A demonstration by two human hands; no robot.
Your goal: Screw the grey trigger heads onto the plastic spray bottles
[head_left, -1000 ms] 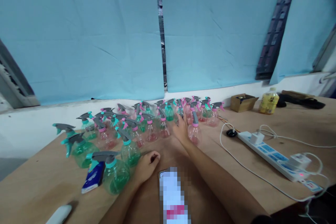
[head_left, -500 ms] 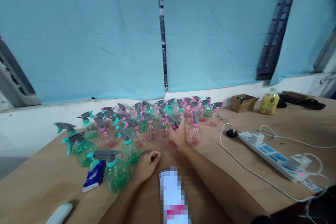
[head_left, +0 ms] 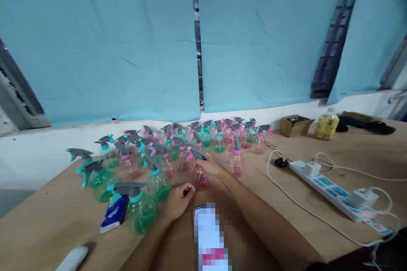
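Note:
My right hand is closed round a small pink spray bottle with a grey trigger head, held just in front of a crowd of several pink and green spray bottles. My left hand rests on the wooden table as a loose fist, next to a large green spray bottle. I cannot make out anything inside the fist. A phone lies between my forearms.
A white power strip with plugs and cables lies at the right. A small cardboard box and a yellow drink bottle stand at the back right. A blue packet and a white object lie at the near left.
My right hand took hold of a pink spray bottle among the group and drew it back toward me. My left hand stayed in place.

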